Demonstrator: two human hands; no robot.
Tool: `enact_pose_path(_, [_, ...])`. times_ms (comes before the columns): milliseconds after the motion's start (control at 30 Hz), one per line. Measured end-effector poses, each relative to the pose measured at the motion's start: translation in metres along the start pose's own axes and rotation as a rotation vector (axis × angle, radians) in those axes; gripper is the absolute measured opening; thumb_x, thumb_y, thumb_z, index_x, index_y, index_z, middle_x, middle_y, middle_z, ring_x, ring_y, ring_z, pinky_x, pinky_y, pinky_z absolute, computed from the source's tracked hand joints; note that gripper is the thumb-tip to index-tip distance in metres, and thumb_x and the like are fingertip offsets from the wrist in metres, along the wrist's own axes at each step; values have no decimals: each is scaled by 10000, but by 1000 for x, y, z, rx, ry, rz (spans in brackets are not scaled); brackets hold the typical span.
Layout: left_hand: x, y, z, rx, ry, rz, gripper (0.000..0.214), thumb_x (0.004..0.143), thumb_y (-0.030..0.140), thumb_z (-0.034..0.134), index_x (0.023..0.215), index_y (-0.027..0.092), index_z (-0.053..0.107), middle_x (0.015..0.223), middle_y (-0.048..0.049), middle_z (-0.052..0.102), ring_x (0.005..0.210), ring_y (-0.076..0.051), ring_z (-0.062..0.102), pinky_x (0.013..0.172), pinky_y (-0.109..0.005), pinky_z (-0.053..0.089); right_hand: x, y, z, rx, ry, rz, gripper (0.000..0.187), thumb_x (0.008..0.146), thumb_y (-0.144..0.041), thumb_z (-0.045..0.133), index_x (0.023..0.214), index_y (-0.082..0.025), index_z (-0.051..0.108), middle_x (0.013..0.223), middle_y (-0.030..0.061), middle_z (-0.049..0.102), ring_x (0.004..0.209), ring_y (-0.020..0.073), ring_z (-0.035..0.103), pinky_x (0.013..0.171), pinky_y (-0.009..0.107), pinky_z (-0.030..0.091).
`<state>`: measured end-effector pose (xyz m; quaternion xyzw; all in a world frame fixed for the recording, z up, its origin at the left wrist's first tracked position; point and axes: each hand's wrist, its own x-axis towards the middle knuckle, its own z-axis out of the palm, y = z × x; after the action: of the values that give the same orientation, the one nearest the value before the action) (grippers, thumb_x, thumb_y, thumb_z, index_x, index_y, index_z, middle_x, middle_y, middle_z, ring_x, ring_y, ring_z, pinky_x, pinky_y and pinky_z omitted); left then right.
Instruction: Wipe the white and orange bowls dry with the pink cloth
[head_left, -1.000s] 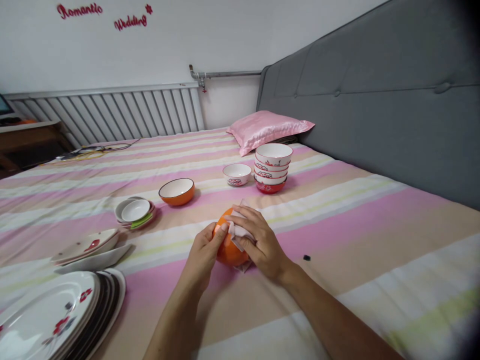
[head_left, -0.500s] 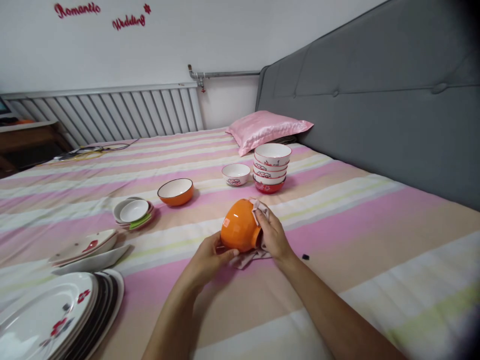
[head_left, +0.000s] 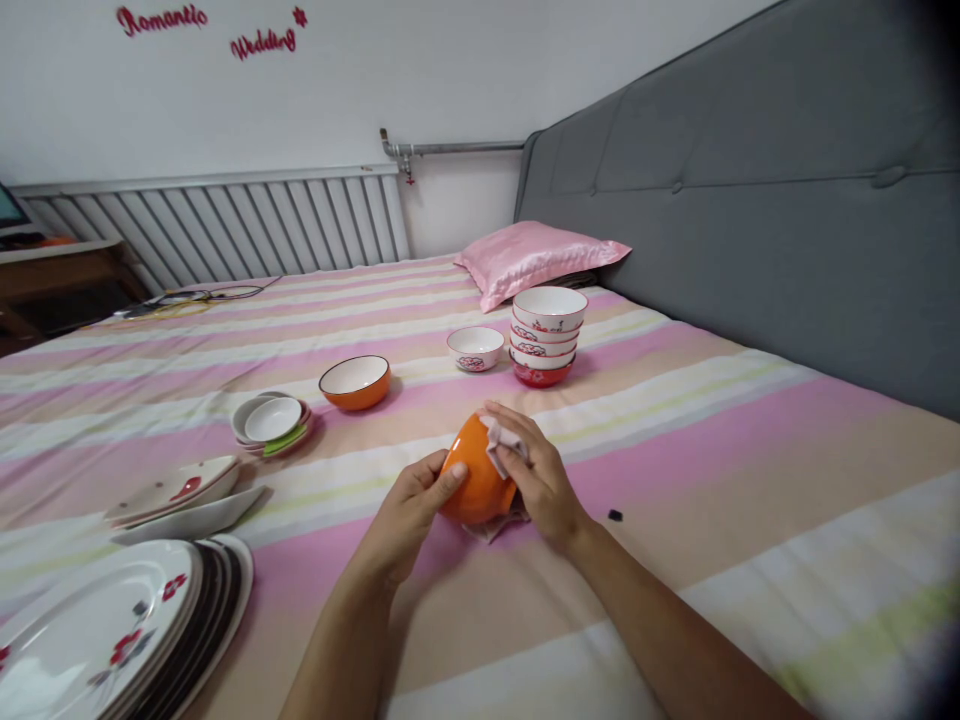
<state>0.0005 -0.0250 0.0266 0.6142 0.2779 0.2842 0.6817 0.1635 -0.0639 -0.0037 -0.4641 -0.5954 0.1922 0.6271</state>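
Observation:
An orange bowl point(head_left: 474, 478) is tipped on its side just above the striped bedspread, its glossy outside toward me. My left hand point(head_left: 412, 505) grips its left edge, thumb on the outer wall. Against the bowl's upper right side, my right hand point(head_left: 541, 482) presses a pale pink cloth point(head_left: 504, 442), fingers closed on it. Part of the cloth hangs below the bowl. Beyond my hands stand another orange bowl point(head_left: 355, 384) with a white inside, a small white bowl point(head_left: 475, 350) and a stack of bowls point(head_left: 547, 345), the lowest one red.
At the lower left lie stacked plates point(head_left: 97, 620), oval dishes point(head_left: 180, 490) and small nested dishes point(head_left: 271, 420). A small black piece point(head_left: 615, 516) rests right of my right hand. A pink pillow point(head_left: 536, 258) lies by the grey headboard point(head_left: 750, 200); cables point(head_left: 195, 298) lie at the far left.
The orange bowl has turned in my hands, and my left thumb has moved up its wall. My right hand and the cloth have shifted across the bowl toward its upper rim.

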Motion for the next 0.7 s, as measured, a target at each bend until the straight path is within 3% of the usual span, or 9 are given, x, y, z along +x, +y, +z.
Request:
enact_pose_path(133, [2, -1, -3, -45, 30, 21, 309, 850, 390, 576, 1021, 139, 634, 860, -60, 662, 744, -158, 576, 726, -264, 435, -3, -11, 0, -314, -145, -287, 395, 884, -244, 474, 1273, -266, 536, 1404, 36, 474, 1328, 221, 363, 1119, 463, 266])
enact_pose_path(267, [2, -1, -3, -33, 16, 20, 314, 860, 387, 562, 1050, 144, 622, 884, -63, 664, 737, -153, 576, 738, -270, 439, -3, -13, 2, -397, -170, -339, 399, 882, -235, 465, 1273, -257, 539, 1392, 41, 488, 1318, 226, 374, 1113, 466, 272])
enact_pose_path(500, [-2, 5, 1, 41, -47, -22, 348, 879, 408, 520, 1087, 143, 610, 805, -53, 670, 618, -143, 562, 720, -295, 449, 0, -4, 0, -143, -37, -57, 340, 910, -304, 455, 1228, -276, 572, 1344, 35, 535, 1290, 204, 420, 1100, 415, 305])
enact_pose_path(700, [-3, 7, -1, 75, -99, -37, 352, 860, 443, 536, 1062, 171, 630, 877, -58, 669, 746, -175, 579, 735, -291, 445, 10, 16, 1, 315, 106, 425, 424, 873, -488, 474, 1123, -190, 643, 1200, 62, 651, 1145, 247, 573, 978, 387, 436])
